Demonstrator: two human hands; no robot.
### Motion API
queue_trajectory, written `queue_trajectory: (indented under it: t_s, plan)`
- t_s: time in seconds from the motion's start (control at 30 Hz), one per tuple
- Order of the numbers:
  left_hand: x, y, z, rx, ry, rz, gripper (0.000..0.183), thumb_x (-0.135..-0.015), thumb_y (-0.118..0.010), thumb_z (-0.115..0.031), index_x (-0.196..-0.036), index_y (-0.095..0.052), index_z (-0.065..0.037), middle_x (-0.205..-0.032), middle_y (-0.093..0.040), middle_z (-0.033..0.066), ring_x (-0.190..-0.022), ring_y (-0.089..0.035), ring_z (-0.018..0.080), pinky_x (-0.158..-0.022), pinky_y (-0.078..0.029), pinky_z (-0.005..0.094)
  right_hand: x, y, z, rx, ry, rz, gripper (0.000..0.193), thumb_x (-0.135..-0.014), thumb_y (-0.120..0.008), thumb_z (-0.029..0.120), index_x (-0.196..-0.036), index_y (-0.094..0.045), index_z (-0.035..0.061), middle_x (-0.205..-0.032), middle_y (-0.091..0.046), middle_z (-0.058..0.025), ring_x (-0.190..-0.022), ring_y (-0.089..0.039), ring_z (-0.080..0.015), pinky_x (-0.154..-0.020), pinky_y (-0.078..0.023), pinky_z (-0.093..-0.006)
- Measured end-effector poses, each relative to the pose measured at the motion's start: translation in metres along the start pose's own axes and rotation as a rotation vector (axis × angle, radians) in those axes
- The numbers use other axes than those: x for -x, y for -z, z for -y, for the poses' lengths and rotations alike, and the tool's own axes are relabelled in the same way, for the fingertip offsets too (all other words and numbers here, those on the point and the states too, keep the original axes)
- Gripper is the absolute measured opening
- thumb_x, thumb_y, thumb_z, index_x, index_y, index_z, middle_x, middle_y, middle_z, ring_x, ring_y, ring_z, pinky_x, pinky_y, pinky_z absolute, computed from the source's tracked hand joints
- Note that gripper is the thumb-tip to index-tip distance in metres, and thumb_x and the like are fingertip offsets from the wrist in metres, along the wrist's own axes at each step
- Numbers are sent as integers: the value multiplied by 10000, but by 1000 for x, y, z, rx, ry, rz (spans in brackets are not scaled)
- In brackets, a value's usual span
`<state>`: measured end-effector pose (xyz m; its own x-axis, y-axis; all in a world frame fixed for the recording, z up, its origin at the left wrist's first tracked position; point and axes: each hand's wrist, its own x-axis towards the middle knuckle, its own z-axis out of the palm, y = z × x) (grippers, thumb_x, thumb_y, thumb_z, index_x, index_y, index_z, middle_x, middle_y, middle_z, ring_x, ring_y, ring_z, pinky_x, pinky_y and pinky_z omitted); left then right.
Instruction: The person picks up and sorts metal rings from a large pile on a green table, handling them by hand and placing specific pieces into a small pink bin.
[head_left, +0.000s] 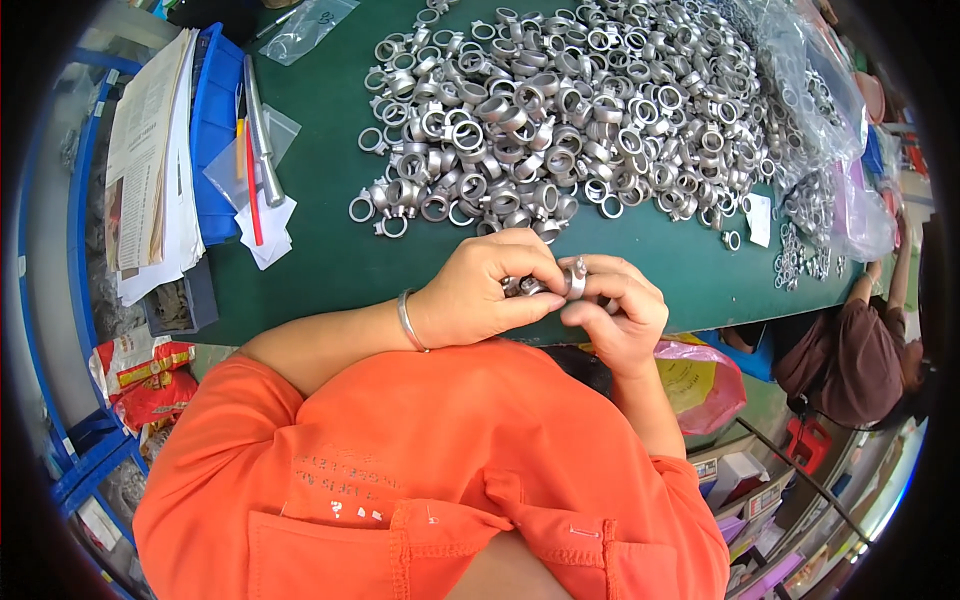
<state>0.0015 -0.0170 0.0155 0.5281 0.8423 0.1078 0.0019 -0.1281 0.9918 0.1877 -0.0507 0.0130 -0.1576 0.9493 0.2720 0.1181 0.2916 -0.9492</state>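
Note:
My left hand [478, 287], with a bracelet [408, 322] at its wrist, is closed around one or more metal rings [528, 286], partly hidden by the fingers. Close beside it, my right hand [626, 308] pinches a silver metal ring [576, 279] that stands on edge between the two hands. The left fingertips reach up to this ring too. Both hands are at the near edge of the green table [312, 200]. Just beyond them spreads a large heap of similar silver rings [560, 110], many with a small raised part on the band.
On the left are a blue bin [214, 130], papers [150, 150], a tapered metal rod [262, 130] and a red stick [252, 190]. Clear plastic bags [810, 90] and smaller rings [790, 255] lie at right. A person in dark clothing [850, 360] sits at far right.

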Motion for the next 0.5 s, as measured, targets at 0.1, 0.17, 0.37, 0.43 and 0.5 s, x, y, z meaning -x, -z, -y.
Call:
queue_trajectory:
  t_s: [0.1, 0.17, 0.37, 0.43, 0.5]
  plan:
    - [0, 1, -4, -44, 24, 13, 123, -680, -657, 36, -776, -639, -38, -800, -597, 42, -731, -560, 142, -643, -436, 247, 0, -5, -10, -80, 85, -67, 216, -648, -755, -11, -739, -561, 15, -924, -644, -179, -803, -632, -181, -566, -457, -222]
    - [0, 0, -3, -16, 53, -25, 121, -681, -657, 37, -774, -626, -35, -798, -593, 42, -730, -559, 136, -642, -435, 245, 3, -7, -10, -167, 50, -86, 216, -656, -738, -40, -764, -558, 12, -956, -640, -187, -803, -627, -172, -594, -471, -231]
    - [1, 1, -5, 27, 225, -32, 102, -718, -659, 20, -785, -607, -36, -827, -588, 29, -746, -551, 111, -665, -429, 232, 8, -4, -5, -375, -94, -131, 212, -677, -694, -91, -822, -565, -4, -1024, -617, -210, -787, -618, -171, -644, -495, -240]
    - [4, 3, -4, 40, 215, -36, 105, -717, -662, 18, -787, -606, -37, -830, -589, 31, -752, -550, 112, -675, -431, 234, 7, -4, -6, -470, -116, -110, 185, -707, -672, -75, -855, -578, -17, -1029, -609, -220, -746, -609, -163, -614, -492, -229]
    - [4, 3, -4, 52, 203, -30, 109, -718, -670, 9, -796, -608, -36, -836, -590, 33, -759, -551, 114, -683, -433, 237, 10, -1, -12, -556, -126, -54, 161, -748, -639, -54, -899, -589, -33, -1019, -604, -228, -699, -598, -156, -565, -488, -217]
